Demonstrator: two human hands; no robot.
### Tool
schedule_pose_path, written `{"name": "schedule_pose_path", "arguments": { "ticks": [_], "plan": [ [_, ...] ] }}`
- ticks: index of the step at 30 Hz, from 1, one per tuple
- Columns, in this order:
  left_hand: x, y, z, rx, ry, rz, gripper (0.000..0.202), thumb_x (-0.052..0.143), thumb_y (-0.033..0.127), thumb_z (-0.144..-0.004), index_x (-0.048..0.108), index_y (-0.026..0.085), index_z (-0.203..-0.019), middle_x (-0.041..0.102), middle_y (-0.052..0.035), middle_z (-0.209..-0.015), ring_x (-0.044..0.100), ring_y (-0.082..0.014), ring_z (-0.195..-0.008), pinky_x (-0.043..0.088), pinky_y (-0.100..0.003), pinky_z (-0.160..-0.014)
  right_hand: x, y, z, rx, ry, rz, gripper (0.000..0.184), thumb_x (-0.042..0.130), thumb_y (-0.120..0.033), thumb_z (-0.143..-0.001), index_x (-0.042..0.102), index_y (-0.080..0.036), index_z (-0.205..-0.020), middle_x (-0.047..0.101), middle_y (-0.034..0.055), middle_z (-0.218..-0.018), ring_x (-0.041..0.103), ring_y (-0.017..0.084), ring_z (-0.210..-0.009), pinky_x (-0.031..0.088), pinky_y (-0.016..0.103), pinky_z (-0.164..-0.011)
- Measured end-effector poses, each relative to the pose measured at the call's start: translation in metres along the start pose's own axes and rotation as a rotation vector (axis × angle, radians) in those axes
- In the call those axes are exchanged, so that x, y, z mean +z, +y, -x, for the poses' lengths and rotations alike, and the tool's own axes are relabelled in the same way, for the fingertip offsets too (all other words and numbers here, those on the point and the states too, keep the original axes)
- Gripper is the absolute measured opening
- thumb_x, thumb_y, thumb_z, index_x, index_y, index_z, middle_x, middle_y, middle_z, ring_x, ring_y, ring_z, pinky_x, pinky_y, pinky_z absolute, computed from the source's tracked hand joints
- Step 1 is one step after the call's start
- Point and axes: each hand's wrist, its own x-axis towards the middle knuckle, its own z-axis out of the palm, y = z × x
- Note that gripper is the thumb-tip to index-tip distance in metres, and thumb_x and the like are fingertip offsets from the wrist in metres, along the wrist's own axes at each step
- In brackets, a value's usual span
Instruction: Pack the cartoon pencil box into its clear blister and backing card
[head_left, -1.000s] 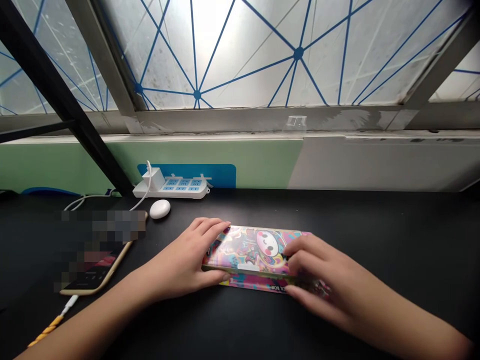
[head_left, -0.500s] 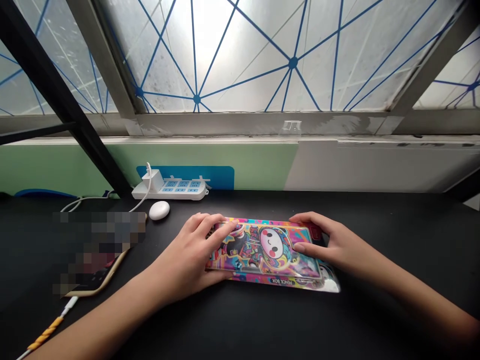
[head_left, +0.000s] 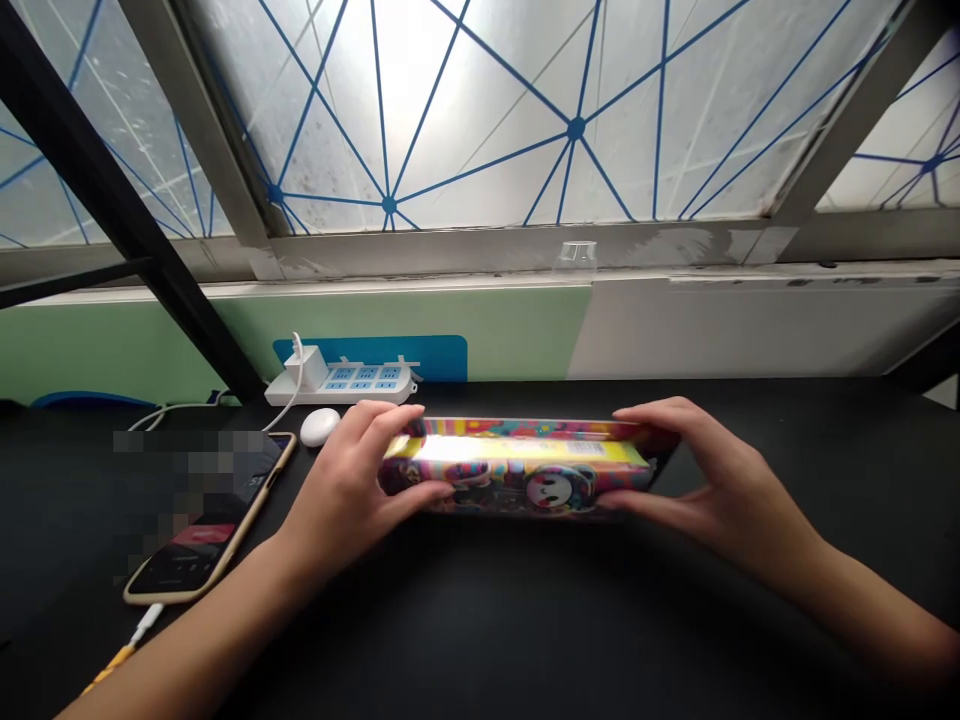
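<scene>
A colourful pencil box in clear plastic packaging is held between both hands above the black desk. It is tipped so that a long yellow side faces up, while the printed front with a round cartoon face points toward me. My left hand grips the left end, its thumb on the front and fingers over the back edge. Around the right end, my right hand is closed in the same way, thumb low on the front. The packaging's back card is partly hidden behind the box.
On the left lies a phone in a tan case with a charging cable plugged in. Behind it are a small white rounded case and a white power strip with a charger. A black slanted post rises at left, before the window.
The pencil box has been tilted up from facing the camera, so its long side now shows. Both hands have shifted to its two ends, the right one moving outward.
</scene>
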Motion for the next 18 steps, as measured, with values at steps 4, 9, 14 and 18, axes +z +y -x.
{"name": "schedule_pose_path", "arguments": {
  "ticks": [4,9,14,18],
  "plan": [
    [-0.006,0.009,0.001,0.215,-0.033,-0.198,0.029,0.073,0.034,-0.093,0.061,0.023,-0.117,0.074,-0.0061,-0.101,0.070,-0.0251,-0.091,0.030,-0.062,-0.117,-0.002,-0.006,0.004,-0.247,-0.073,0.169,0.047,0.076,-0.029,-0.089,0.058,-0.030,-0.132,0.072,0.0045,-0.105,0.070,0.023,-0.089,0.057,0.035,-0.079],
    [0.000,0.023,0.005,0.333,-0.164,-0.231,0.019,0.064,0.029,-0.097,0.064,0.018,-0.113,0.078,-0.0133,-0.113,0.075,-0.0299,-0.099,0.048,-0.050,-0.105,0.000,-0.012,0.004,-0.437,-0.233,0.343,0.029,0.066,-0.022,-0.095,0.063,-0.022,-0.124,0.076,0.0079,-0.105,0.070,0.025,-0.088,0.055,0.039,-0.081],
    [0.004,0.034,0.008,0.362,-0.274,-0.294,0.024,0.060,0.030,-0.100,0.067,0.015,-0.118,0.077,-0.0152,-0.116,0.074,-0.0335,-0.098,0.056,-0.045,-0.085,0.010,-0.019,0.006,-0.482,-0.319,0.408,0.026,0.058,-0.018,-0.097,0.064,-0.015,-0.122,0.076,0.0126,-0.110,0.071,0.027,-0.094,0.055,0.043,-0.085],
    [0.001,0.033,0.006,0.365,-0.341,-0.233,0.025,0.060,0.033,-0.100,0.069,0.015,-0.116,0.077,-0.0126,-0.110,0.073,-0.0314,-0.090,0.054,-0.050,-0.086,0.022,-0.024,0.010,-0.447,-0.376,0.352,0.034,0.055,-0.018,-0.097,0.062,-0.014,-0.130,0.073,0.0152,-0.123,0.069,0.030,-0.109,0.055,0.046,-0.094]
  ]
}}
